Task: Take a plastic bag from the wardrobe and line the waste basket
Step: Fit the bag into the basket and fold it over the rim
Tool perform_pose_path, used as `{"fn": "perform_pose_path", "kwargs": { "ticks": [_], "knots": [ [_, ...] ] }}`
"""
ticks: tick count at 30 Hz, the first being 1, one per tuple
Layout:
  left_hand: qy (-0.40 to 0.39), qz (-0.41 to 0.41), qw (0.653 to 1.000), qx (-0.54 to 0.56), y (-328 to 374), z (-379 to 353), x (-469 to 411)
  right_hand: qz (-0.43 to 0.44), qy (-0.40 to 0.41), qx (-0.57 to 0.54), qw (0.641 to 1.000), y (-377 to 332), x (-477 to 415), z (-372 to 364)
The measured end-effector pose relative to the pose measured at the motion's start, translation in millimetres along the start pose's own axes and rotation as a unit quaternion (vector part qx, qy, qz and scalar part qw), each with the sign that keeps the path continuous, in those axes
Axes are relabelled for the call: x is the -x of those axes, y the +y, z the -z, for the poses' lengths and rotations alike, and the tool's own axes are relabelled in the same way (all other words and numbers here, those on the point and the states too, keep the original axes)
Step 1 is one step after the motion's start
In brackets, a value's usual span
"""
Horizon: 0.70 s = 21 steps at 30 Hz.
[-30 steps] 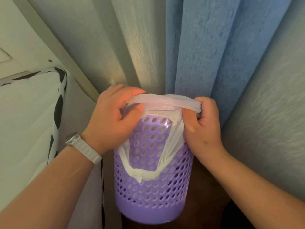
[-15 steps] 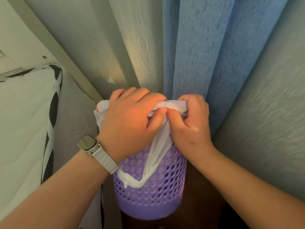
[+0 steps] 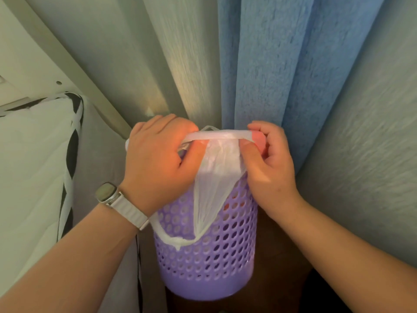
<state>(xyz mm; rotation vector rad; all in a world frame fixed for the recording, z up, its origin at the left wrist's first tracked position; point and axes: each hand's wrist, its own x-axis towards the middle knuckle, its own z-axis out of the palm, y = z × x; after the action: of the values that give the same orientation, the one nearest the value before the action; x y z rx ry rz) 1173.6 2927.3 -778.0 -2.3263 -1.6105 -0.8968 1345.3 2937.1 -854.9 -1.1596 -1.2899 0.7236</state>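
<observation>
1 head-worn wide-angle view looks forward and steeply down, close over the perforated purple plastic waste basket (image 3: 209,251); blue and grey-green fabric curtains (image 3: 266,64) fill the top; both forearms enter from below.

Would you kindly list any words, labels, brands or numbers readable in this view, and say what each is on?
None can be read.
The watch face is blank from this angle.
The white bag, held by the left hand and right hand, shows no print.
The purple basket bears only holes, no label.
The curtains and the bedding carry no text.
</observation>
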Motion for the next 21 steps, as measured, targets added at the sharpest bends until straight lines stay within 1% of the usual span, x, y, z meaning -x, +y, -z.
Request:
{"fn": "perform_pose_path", "kwargs": {
  "ticks": [3, 7, 10, 14, 16, 21],
  "knots": [
    [0.005, 0.011, 1.000, 0.025, -1, 0, 1, -0.015, 0.006, 0.001, 1.000, -2, -4, 4],
    [-0.005, -0.001, 0.999, 0.043, -1, -1, 0, 0.005, 0.026, 0.010, 1.000, -3, -2, 3],
    [-0.013, -0.029, 0.999, 0.004, -1, 3, -1, 0.029, 0.031, 0.023, 0.999, -4, -3, 2],
    [-0.008, -0.049, 0.998, -0.049, 21, -1, 3, 0.067, 0.038, 0.048, 0.996, -6, 0, -6],
    [-0.020, -0.047, 0.997, -0.055, 27, -6, 5, 0.070, 0.036, 0.050, 0.996, -7, 2, -10],
    [-0.038, -0.061, 0.996, -0.045, 14, -9, 5, 0.062, 0.030, 0.048, 0.996, -8, 5, -14]
  ]
}}
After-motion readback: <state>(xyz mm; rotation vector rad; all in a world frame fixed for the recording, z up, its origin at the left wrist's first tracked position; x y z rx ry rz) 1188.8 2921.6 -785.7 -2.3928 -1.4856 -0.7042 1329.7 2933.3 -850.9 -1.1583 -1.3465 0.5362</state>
